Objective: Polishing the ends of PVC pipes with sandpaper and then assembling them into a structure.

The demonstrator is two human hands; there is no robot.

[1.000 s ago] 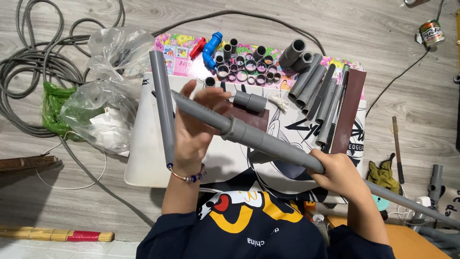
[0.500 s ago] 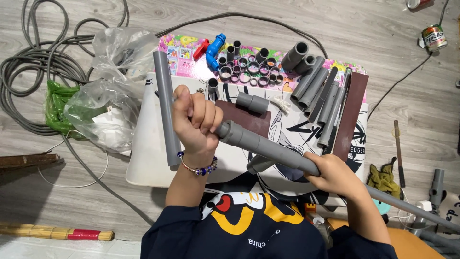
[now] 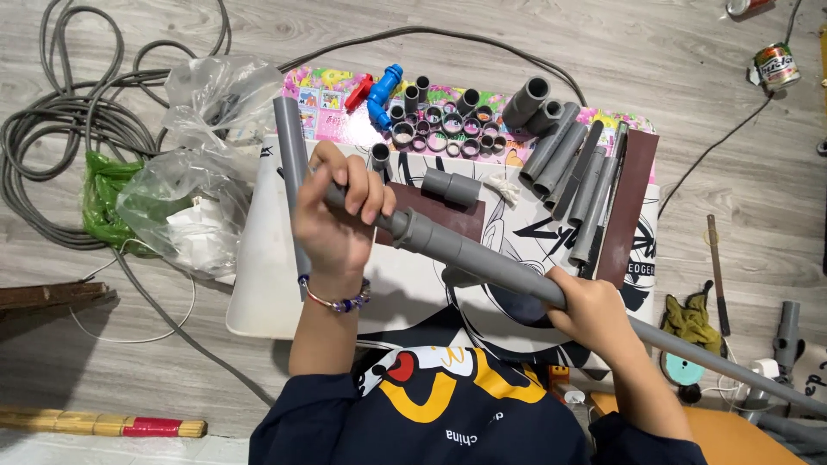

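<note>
Item: long grey pipe (image 3: 508, 271), held above a white board (image 3: 258, 284) that lay on the floor (image 3: 672, 52). Long axis ran diagonally, upper end toward the person's left and away from the body, lower end toward the right and off the bottom right corner of the view. A wider grey coupling (image 3: 422, 232) sat on it just right of the left hand, the pipe narrower beyond that toward the upper left.

Left hand (image 3: 340, 215): fingers clenched around the narrow upper end, knuckles up; beaded bracelet (image 3: 336, 299) at the wrist.

Right hand (image 3: 590, 310): fingers wrapped around the pipe lower down, well apart from the left hand.

Beside the left hand: a second grey pipe (image 3: 293, 172), lying nearly upright in the view along the left part of the board.

On the board, beyond the held pipe: a short grey fitting (image 3: 452, 185) on a brown sheet (image 3: 457, 215); a group of grey pipe lengths (image 3: 577, 172), roughly parallel and slanting; a long brown strip (image 3: 627, 202) at the right.

Farther out: a cluster of small grey rings and caps (image 3: 444, 125) on a colourful printed mat (image 3: 323, 103), with a blue fitting (image 3: 382, 93) and a red fitting (image 3: 359, 91) beside them.

To the left, on the floor: clear plastic bags (image 3: 185, 185), a green bag (image 3: 99, 194), coiled grey cable (image 3: 60, 129).

Upper right: a tin can (image 3: 777, 65).
</note>
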